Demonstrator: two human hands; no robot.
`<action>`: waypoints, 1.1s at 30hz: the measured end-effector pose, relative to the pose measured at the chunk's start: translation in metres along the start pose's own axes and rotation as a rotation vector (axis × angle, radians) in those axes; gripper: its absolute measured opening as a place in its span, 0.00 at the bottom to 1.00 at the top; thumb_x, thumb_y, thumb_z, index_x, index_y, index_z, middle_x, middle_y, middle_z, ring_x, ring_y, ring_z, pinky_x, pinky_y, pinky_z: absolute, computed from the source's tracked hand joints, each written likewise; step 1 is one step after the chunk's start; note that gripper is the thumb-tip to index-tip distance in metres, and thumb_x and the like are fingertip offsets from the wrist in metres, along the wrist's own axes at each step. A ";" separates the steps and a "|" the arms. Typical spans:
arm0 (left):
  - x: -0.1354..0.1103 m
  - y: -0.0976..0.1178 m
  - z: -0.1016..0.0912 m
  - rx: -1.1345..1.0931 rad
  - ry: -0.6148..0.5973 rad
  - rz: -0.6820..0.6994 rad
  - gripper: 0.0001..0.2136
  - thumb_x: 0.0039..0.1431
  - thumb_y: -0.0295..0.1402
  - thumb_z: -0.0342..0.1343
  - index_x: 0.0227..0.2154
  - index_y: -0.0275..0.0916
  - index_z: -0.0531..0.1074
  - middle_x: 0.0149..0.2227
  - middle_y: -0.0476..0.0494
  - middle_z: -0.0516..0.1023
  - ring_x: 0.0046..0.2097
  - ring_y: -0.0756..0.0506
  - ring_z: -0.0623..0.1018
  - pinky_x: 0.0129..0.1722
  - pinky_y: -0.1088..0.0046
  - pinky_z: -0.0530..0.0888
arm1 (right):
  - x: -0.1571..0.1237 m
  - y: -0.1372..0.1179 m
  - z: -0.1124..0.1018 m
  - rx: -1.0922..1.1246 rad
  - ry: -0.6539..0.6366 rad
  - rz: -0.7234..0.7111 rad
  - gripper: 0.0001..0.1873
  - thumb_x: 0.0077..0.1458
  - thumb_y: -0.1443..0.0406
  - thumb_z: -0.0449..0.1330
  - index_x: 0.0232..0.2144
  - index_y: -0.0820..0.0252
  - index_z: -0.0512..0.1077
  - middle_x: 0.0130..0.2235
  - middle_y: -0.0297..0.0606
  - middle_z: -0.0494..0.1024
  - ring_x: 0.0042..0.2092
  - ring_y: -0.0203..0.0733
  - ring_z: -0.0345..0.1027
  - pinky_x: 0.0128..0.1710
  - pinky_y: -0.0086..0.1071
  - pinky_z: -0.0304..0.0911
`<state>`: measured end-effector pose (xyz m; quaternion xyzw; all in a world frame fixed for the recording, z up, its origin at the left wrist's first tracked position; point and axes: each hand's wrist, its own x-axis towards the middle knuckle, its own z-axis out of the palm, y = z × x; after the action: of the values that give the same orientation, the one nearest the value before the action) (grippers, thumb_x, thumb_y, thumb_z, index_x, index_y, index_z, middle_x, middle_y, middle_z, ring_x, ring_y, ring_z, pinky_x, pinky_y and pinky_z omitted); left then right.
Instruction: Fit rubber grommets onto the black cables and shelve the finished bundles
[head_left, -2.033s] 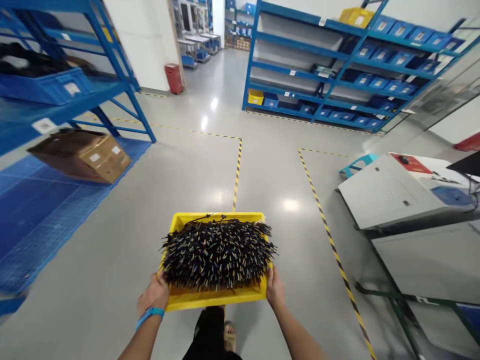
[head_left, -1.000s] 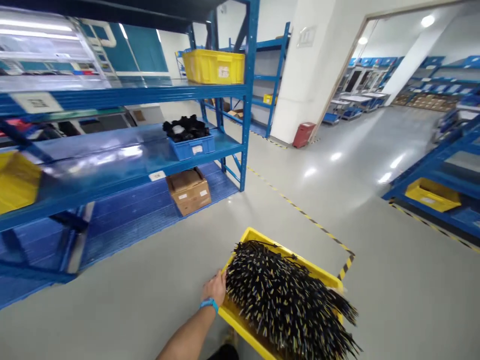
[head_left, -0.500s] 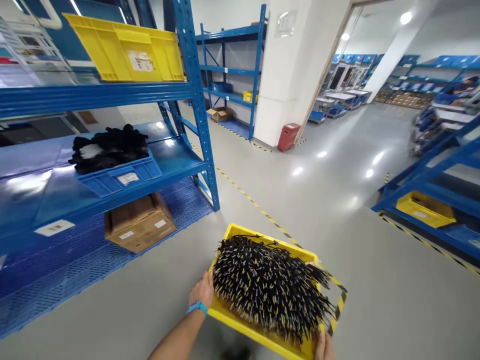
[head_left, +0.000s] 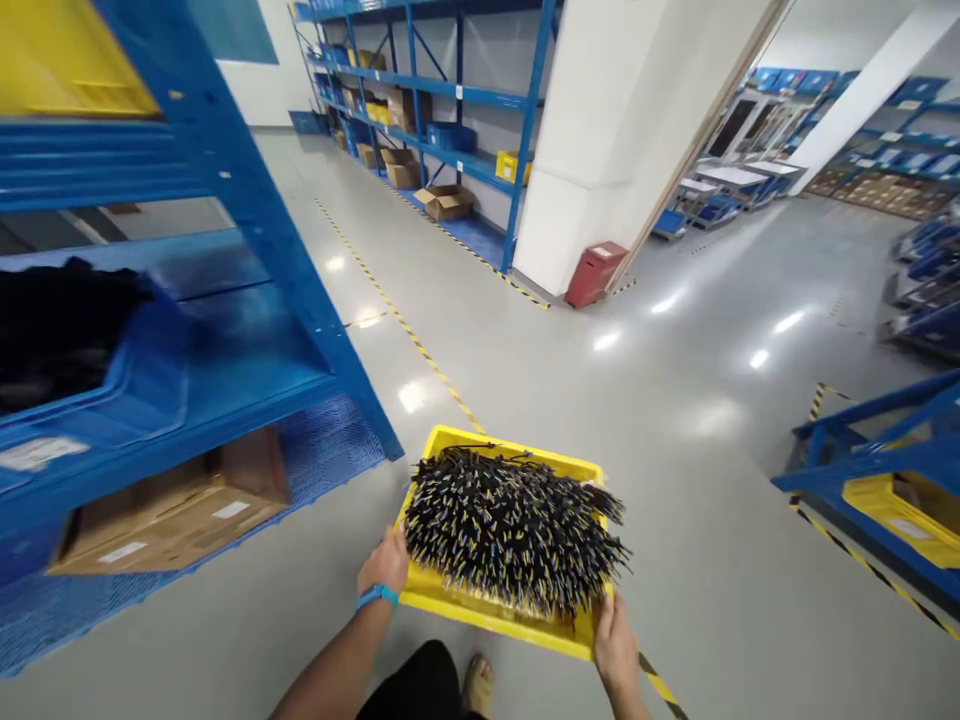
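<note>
At lower centre I have left hand and right hand curled around the yellow bin, where tilting could spill the overhanging black cables.

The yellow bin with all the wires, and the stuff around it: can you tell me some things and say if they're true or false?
1. The left hand and the right hand both hold the yellow bin. True.
2. The blue wristband is on the right arm. False: it is on the left one.
3. Some black wires stick out past the bin's right edge. True.
4. The bin is sitting on the floor. False: it is held up above it.
5. A cardboard box sits under the lower shelf of the blue rack on the left. True.
6. The container beside the white pillar is green. False: that is a red container.
</note>
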<state>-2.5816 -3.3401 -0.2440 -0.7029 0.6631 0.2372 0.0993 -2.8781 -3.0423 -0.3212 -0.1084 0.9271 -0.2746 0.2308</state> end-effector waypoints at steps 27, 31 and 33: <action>0.636 0.422 -0.250 -0.030 0.008 -0.084 0.33 0.72 0.48 0.23 0.51 0.37 0.73 0.44 0.27 0.83 0.44 0.32 0.83 0.44 0.56 0.76 | 0.581 -0.589 0.170 0.049 -0.111 -0.041 0.47 0.61 0.39 0.30 0.59 0.62 0.68 0.46 0.55 0.82 0.48 0.64 0.78 0.49 0.52 0.70; 0.743 0.457 -0.300 -0.031 0.020 -0.141 0.33 0.71 0.50 0.24 0.52 0.38 0.72 0.44 0.27 0.82 0.46 0.31 0.83 0.45 0.56 0.76 | 0.649 -0.690 0.216 0.043 -0.132 -0.055 0.51 0.59 0.36 0.28 0.62 0.64 0.66 0.49 0.57 0.81 0.51 0.65 0.77 0.51 0.53 0.70; 0.803 0.471 -0.324 -0.037 0.027 -0.156 0.33 0.71 0.51 0.24 0.52 0.40 0.72 0.43 0.28 0.82 0.46 0.31 0.83 0.45 0.55 0.76 | 0.682 -0.740 0.241 0.054 -0.139 -0.071 0.53 0.58 0.34 0.28 0.65 0.63 0.64 0.53 0.57 0.80 0.55 0.64 0.76 0.54 0.52 0.69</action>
<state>-2.9709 -4.2451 -0.2540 -0.7575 0.6030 0.2311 0.0956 -3.2993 -3.9877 -0.3377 -0.1535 0.8966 -0.2994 0.2878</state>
